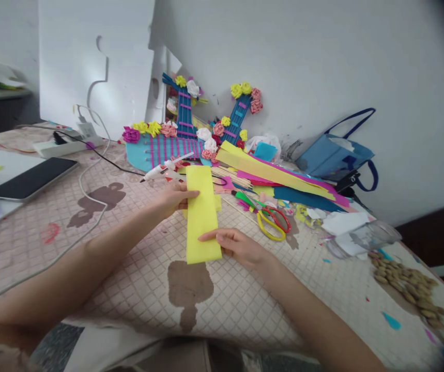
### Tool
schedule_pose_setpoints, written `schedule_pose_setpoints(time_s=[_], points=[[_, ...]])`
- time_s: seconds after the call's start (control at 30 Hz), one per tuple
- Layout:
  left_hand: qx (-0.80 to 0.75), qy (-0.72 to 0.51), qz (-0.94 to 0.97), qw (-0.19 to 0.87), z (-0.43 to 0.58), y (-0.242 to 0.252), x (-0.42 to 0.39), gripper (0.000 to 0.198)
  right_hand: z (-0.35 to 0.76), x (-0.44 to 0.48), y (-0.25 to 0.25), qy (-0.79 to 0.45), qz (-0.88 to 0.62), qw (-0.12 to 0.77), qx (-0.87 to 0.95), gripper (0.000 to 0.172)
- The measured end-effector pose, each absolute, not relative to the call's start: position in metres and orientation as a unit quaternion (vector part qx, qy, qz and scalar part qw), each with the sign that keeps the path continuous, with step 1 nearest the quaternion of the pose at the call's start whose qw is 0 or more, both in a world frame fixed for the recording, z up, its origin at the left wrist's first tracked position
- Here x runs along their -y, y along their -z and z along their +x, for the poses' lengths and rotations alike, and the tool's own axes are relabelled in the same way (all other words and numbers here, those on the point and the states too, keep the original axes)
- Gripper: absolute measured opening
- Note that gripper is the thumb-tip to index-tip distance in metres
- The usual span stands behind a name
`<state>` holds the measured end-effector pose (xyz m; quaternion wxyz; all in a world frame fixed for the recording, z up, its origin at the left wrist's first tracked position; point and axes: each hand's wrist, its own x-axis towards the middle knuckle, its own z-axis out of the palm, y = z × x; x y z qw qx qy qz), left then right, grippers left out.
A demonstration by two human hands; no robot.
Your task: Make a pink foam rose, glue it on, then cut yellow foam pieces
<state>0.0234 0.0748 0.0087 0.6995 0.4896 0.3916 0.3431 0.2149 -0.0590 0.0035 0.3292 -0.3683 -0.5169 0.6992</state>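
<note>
A strip of yellow crepe paper (pixel 201 219) hangs between my two hands above the table, its long side running away from me. My left hand (pixel 178 197) pinches its upper left edge, thumb lying on the front face. Lower down, my right hand (pixel 237 245) grips the right edge, the index finger stretched across the paper. Behind the strip lies a white glue gun (pixel 166 169), partly hidden by it. To the right of the strip are scissors with yellow handles (pixel 270 227) and scissors with red handles (pixel 281 217).
Blue panels with paper flowers (pixel 167 147) lean at the back. Crepe sheets (pixel 276 173), a blue bag (pixel 334 155), a clear jar (pixel 365 238) and peanuts (pixel 406 284) are on the right. A phone (pixel 31 178), power strip (pixel 66 147) and white cable (pixel 90 194) occupy the left.
</note>
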Motion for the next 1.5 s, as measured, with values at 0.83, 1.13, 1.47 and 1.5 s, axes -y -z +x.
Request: schedule_pose_setpoints(time_s=[0.83,1.13,1.47,1.5], points=[[-0.41,-0.401,0.434,0.695,0.021,-0.006,-0.082,0.03,0.241,0.047,-0.009,-0.653,-0.331,0.26,0.629,0.032],[-0.381,-0.371,0.45,0.718,0.033,-0.006,-0.061,0.038,0.228,0.05,-0.011,-0.586,-0.37,0.346,0.632,0.044],[-0.398,-0.35,0.435,0.728,0.038,0.001,-0.059,0.031,0.228,0.046,-0.005,-0.546,-0.436,0.36,0.617,0.029],[-0.399,-0.35,0.433,0.728,0.038,0.002,-0.058,0.032,0.228,0.045,-0.003,-0.554,-0.44,0.363,0.606,0.028]])
